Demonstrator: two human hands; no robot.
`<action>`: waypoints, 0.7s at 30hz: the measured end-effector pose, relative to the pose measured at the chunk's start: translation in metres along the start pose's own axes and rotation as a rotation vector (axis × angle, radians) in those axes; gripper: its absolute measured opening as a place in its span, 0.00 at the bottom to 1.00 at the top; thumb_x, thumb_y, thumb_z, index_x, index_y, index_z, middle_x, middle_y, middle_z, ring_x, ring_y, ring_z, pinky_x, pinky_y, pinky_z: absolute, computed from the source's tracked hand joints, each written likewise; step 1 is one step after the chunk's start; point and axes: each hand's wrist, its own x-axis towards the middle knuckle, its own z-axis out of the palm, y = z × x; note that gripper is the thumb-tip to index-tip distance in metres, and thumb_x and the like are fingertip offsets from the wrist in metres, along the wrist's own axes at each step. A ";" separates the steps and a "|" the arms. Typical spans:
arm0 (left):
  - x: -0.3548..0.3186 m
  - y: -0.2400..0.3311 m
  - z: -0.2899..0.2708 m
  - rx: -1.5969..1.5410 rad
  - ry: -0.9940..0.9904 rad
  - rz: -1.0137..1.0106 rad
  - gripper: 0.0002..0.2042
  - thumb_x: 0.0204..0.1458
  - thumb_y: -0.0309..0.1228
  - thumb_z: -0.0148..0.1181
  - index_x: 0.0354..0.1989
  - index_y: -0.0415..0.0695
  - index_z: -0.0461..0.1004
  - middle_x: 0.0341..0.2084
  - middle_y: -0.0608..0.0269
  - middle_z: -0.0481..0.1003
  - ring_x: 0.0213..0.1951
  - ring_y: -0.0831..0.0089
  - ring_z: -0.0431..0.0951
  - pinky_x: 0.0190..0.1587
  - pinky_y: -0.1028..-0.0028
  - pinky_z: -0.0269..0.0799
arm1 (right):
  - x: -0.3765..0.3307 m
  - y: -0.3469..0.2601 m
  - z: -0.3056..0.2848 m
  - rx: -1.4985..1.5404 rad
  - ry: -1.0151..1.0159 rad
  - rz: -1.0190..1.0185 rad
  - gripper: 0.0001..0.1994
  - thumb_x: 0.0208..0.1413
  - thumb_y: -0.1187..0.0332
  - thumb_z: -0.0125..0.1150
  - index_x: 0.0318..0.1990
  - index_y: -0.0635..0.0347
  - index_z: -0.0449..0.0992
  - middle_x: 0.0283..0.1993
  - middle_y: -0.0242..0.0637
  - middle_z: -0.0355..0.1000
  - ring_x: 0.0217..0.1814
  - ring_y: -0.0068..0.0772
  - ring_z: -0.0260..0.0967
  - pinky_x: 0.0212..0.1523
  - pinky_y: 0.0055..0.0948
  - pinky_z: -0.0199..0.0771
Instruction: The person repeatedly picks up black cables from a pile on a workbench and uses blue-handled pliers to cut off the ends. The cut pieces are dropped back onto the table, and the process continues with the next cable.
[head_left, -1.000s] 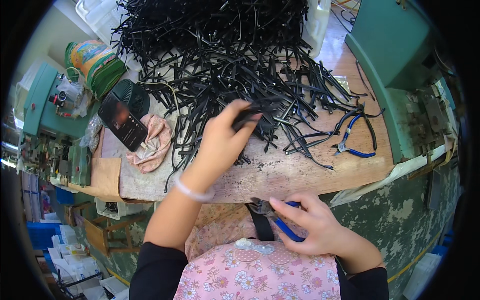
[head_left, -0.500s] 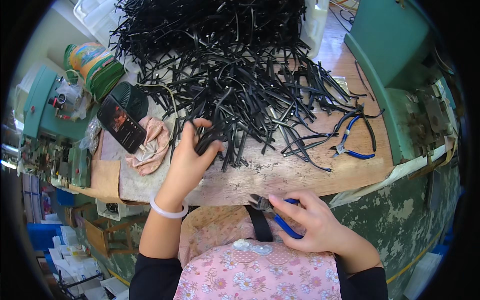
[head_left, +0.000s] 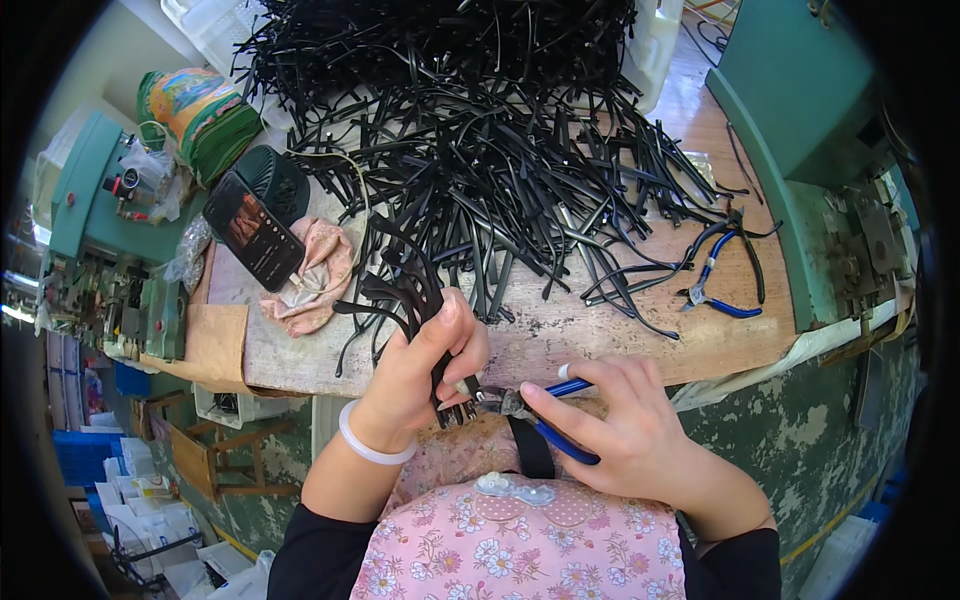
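My left hand [head_left: 415, 385] is closed round a bunch of black eyeglass temples [head_left: 408, 292]. Their curved tips fan out above my fist, and their narrow ends stick out below it. In my right hand [head_left: 640, 430] are blue-handled cutting nippers [head_left: 515, 404], gripped by the handles. The nipper jaws meet or nearly meet the ends of the bunch; whether they bite on one cannot be made out. Beyond both hands a loose heap of black temples [head_left: 480, 190] spreads over the wooden table [head_left: 540, 350].
A white crate [head_left: 655, 55] of temples stands behind the heap. Blue-handled pliers [head_left: 715, 285] lie at right, beside a green machine [head_left: 775, 130]. At left are a phone [head_left: 253, 230], a dark green fan [head_left: 275, 185], a pink cloth [head_left: 322, 265] and a stacked green bundle [head_left: 200, 125].
My left hand has come back from the heap toward me with a bunch of temples. My right hand stays near the table edge; the nippers are now at the bunch's ends.
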 end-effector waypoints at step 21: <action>-0.011 -0.043 0.033 0.506 0.463 1.154 0.15 0.66 0.44 0.32 0.29 0.49 0.52 0.12 0.69 0.57 0.12 0.81 0.50 0.12 0.83 0.54 | 0.002 -0.007 -0.004 0.275 -0.055 0.062 0.34 0.39 0.71 0.66 0.60 0.49 0.69 0.38 0.40 0.65 0.35 0.37 0.65 0.35 0.32 0.69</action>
